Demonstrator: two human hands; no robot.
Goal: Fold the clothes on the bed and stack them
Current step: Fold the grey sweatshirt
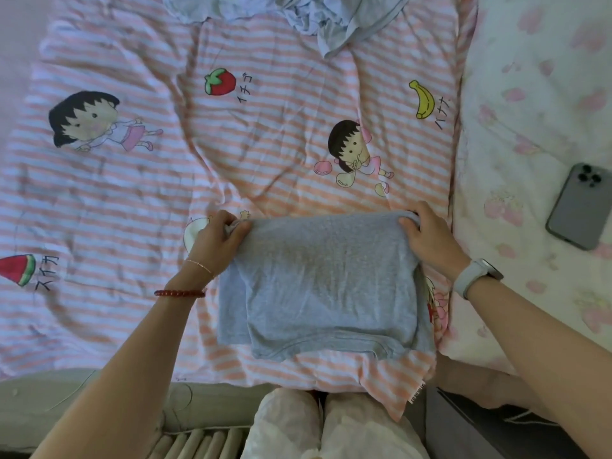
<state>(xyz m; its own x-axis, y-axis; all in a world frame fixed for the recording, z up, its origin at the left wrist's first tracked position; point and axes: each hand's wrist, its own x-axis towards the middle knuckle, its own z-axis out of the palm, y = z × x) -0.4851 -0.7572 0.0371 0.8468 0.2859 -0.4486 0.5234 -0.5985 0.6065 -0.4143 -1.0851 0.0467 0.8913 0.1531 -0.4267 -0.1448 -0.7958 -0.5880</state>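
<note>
Grey folded garment (318, 283) lies near the front edge of the bed, on the pink-striped cartoon sheet (132, 180), its far corners pinched by curled fingers (240, 225) of the left hand (217, 236) and by the fingers of the right hand (427, 235), each hand holding one corner of the upper fold. Further out, a heap of unfolded pale-blue clothes (298, 14) sits at the far edge of the bed, well apart from the folded piece. A grey phone (581, 207) rests camera-side up on the floral bedding (530, 111) to the right.
</note>
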